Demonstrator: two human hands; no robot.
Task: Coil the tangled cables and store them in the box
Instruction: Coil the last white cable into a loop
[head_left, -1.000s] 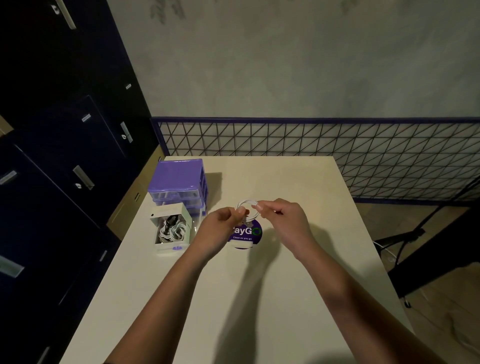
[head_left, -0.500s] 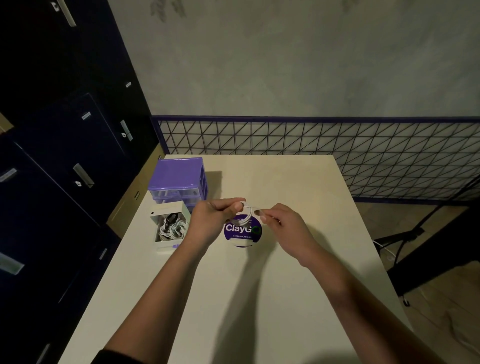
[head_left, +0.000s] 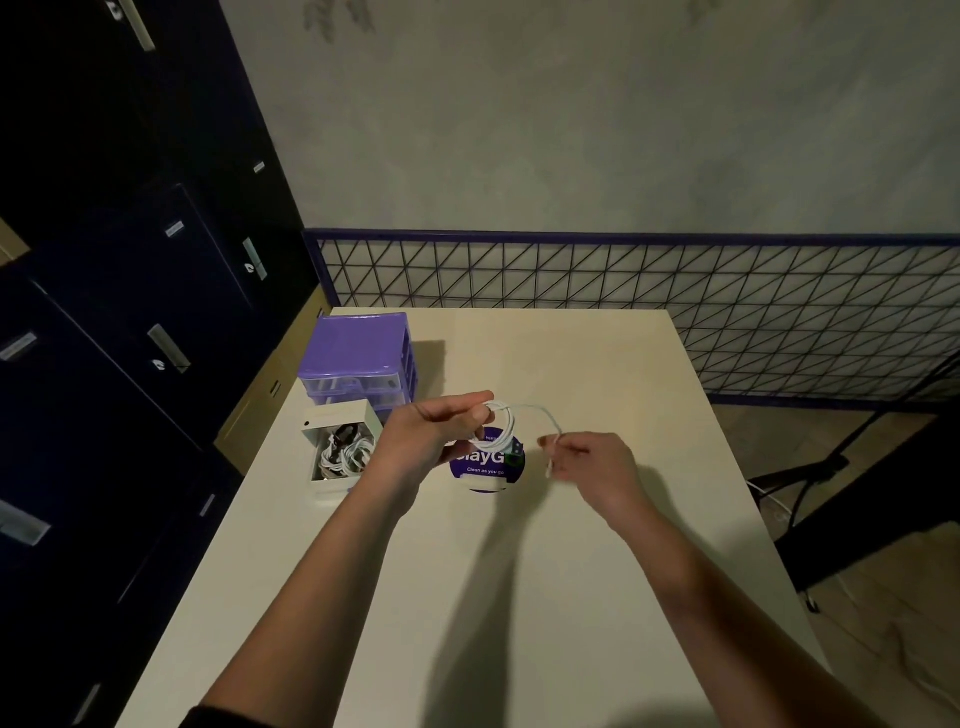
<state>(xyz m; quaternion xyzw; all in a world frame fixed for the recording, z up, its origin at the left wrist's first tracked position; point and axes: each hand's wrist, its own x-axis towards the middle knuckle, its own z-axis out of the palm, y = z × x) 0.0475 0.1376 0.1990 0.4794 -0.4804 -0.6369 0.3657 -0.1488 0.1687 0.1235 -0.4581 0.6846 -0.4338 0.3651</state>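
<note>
Mid-coil: left hand (head_left: 431, 436) grips white cable (head_left: 501, 428) loops, right hand (head_left: 587, 462) pinches its tail, next wrapping it before boxing (head_left: 340, 452) left of both

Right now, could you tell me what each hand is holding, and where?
Left hand holds the white cable by its coil; right hand pinches its loose end.

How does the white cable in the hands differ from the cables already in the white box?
The white cable is held above the table, while the stored cables lie inside the white box. It is only partly coiled: the left hand grips its loops and the right hand pinches a loose end, whereas the stored cables show no such loose end. The stored bundle includes a dark piece; the held cable is white throughout. Both are mostly thin white cable.
</note>
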